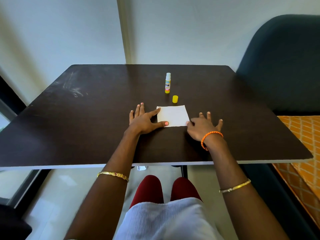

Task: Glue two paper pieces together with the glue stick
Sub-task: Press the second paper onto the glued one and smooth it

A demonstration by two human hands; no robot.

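Dark table (69,118). Left hand (143,119) flat, fingers spread, forefinger and thumb tips pressing the left edge of the white paper (173,116). Glue stick (167,83) upright and uncapped behind the paper, white glue standing above its tube; yellow cap (175,99) apart, between stick and paper. Right hand (202,126) at the paper's near right corner, fingers splayed; possibly pinching it, cannot tell. Dark chair (284,66) far right.

Soft daylight from my left leaves a pale sheen on the dark brown wooden tabletop (103,118); its edges bow, sharp throughout.
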